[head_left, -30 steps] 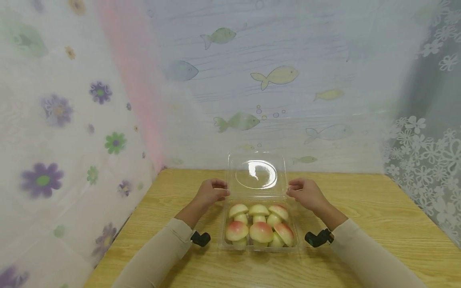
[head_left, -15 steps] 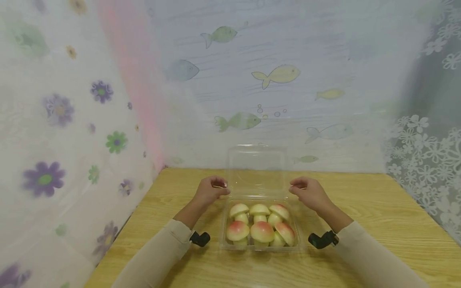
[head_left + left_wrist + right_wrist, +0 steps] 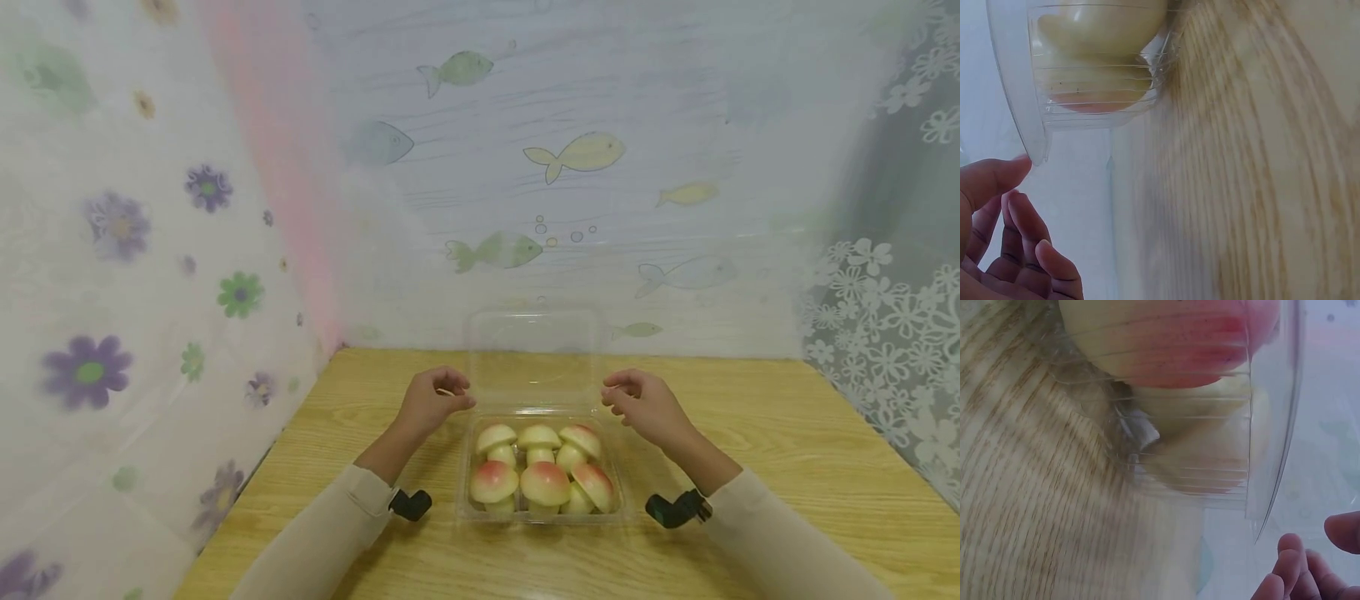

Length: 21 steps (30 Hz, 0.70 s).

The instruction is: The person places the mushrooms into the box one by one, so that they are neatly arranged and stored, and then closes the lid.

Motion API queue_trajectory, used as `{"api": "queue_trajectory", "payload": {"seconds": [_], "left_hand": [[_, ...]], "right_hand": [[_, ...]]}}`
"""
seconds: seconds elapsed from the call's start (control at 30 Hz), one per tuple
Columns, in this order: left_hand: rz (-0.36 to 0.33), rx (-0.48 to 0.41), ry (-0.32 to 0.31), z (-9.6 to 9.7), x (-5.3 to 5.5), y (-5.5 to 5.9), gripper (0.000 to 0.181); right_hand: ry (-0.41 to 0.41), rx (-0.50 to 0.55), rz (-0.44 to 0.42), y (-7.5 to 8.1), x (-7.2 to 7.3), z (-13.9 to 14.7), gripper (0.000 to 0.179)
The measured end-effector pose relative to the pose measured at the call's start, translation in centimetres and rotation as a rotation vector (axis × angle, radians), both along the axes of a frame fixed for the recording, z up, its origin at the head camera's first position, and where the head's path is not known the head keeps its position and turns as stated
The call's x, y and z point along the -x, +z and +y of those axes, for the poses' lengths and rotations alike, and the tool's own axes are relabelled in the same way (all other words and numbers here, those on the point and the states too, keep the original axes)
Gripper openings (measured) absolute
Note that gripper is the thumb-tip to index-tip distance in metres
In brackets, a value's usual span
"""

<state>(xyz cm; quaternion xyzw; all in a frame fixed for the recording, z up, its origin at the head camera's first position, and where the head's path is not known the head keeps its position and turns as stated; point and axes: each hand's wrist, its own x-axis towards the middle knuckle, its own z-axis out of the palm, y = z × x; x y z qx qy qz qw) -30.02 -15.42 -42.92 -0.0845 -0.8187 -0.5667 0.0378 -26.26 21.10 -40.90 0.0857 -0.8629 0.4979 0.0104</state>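
A clear plastic clamshell box (image 3: 465, 500) sits on the table, its transparent lid (image 3: 534, 350) raised at the back. Several cream mushroom-shaped pieces with pinkish caps (image 3: 545, 483) lie in two rows in its base. By the lid's left edge is my left hand (image 3: 431, 406), fingers loosely bent and gripping nothing; in the left wrist view its thumb (image 3: 997, 178) appears at the box's rim, though contact is unclear. My right hand (image 3: 647, 406) hovers off the lid's right side, thumb and fingers parted. In the right wrist view, its fingertips (image 3: 1290, 544) are apart from the rim.
A wood-grain table (image 3: 720, 550) runs back to a wall sheet with printed fish (image 3: 495, 250). A flowered sheet (image 3: 150, 317) hangs on the left, a grey-and-white flowered one (image 3: 885, 333) on the right. Small black devices (image 3: 411, 505) are strapped to both wrists.
Both hands have drawn slightly outward from the lid's sides, the right more clearly. The lid has shifted in tilt and its bright glare is gone. The base and mushroom-shaped pieces stay put.
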Motion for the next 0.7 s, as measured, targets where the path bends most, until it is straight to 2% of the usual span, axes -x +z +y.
{"api": "queue_trajectory", "payload": {"seconds": [0.5,0.7], "left_hand": [[0.030,0.070,-0.051,-0.7,-1.2,0.1,0.016],[0.030,0.082,-0.066,-1.1,-1.7,0.1,0.014]], "right_hand": [[0.020,0.063,0.009,-0.4,-1.0,0.5,0.043],[0.015,0.091,-0.018,-0.2,-1.4,0.6,0.047]]}}
